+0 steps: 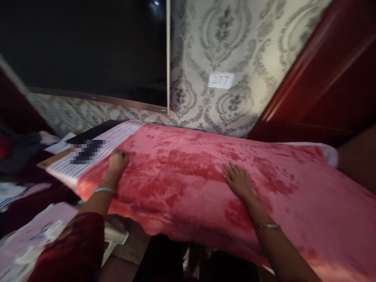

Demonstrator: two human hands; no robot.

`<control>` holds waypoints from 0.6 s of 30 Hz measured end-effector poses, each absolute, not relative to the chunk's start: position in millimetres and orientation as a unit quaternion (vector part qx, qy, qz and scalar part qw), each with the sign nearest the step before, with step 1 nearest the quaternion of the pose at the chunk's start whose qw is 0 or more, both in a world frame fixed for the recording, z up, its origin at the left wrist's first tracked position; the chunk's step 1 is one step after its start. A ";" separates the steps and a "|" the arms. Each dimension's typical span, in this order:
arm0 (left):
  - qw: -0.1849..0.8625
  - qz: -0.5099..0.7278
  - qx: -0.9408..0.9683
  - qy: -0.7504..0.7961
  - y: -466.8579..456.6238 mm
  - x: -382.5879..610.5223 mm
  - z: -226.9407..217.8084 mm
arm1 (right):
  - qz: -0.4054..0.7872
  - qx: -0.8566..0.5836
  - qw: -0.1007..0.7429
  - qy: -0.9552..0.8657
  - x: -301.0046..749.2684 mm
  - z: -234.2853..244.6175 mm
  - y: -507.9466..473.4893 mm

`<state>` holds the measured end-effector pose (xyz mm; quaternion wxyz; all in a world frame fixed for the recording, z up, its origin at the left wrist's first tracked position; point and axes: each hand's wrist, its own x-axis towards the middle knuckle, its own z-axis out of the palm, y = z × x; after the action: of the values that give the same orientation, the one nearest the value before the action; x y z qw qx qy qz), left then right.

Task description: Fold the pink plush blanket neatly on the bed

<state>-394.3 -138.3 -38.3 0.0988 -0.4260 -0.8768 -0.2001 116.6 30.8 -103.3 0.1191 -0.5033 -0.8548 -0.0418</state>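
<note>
A pink and red plush blanket (188, 168) is spread over a long surface in front of me, with darker patches in its pile. Near its striped left border (116, 139), my left hand (118, 161) rests on the cloth with its fingers curled closed. What is inside those fingers, if anything, is hidden. My right hand (238, 181) lies flat on the blanket, right of the middle, fingers spread and holding nothing. The front of the blanket hangs down over the edge towards my legs.
A dark pixelated object (88, 151) lies on the striped border. Behind the blanket are a large black screen (88, 47) and a patterned wall with a paper label (221, 80). A dark red wooden panel (329, 78) stands at right. Piled clothes (35, 203) lie at left.
</note>
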 end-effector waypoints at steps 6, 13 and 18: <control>0.123 -0.138 -0.401 -0.897 -131.2 -402.1 -37.5 | -0.003 -0.523 0.102 -0.846 112.0 -86.6 25.4; 0.119 -0.137 -0.381 -0.907 -132.5 -398.0 -35.6 | 0.013 -0.532 0.092 -0.842 112.0 -81.5 23.1; 0.139 -0.158 -0.387 -0.898 -131.4 -397.7 -37.2 | 0.014 -0.534 0.103 -0.839 113.0 -82.4 25.4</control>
<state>-397.7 -131.4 -37.2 0.1392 -0.3870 -0.8978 -0.1577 113.0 25.4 -82.4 0.1029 -0.5337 -0.8393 0.0143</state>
